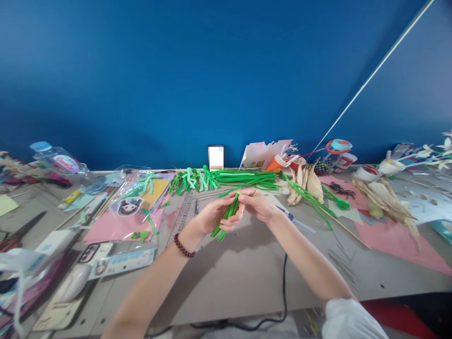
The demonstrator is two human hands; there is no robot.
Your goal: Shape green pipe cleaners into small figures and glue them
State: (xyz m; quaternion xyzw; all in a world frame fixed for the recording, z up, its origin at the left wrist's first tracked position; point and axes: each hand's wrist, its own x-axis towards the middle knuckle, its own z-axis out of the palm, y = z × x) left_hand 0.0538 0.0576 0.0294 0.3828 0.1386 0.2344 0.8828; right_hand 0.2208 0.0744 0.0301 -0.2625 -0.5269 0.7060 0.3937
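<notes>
L to R, all places rel. to green stem pile [247, 178] at back of bench [240, 282]. Far L of pile: clear bottle [60, 162]. Less far L: clear plastic bag [136, 188], then ruler [181, 212]. Right beside pile, L end: twisted green pcs [192, 179].

Near side of pile, raised over bench: L hand [215, 213], closed round green bundle [231, 207], thumb one side, fingers other. Bundle tilted, loose ends down-left. Next, R hand [259, 203], thumb + fingers narrowed in pinch at bundle's top end. Folded there or not: can't tell.

Handling (judgement): v. light; prob fuzzy wire, so bendy, holds shape, not slippery, not fragile. Loose ends apt to splay or slide past each other. Best hold: firm wrap round middle w/ L, fingertip pinch at top w/ R; don't squash hard, may kink.

R of pile: orange cup [276, 163] nr its back edge, dried husks [307, 186], few loose green stems [314, 205]. Far R of pile: pink paper [399, 240].
</notes>
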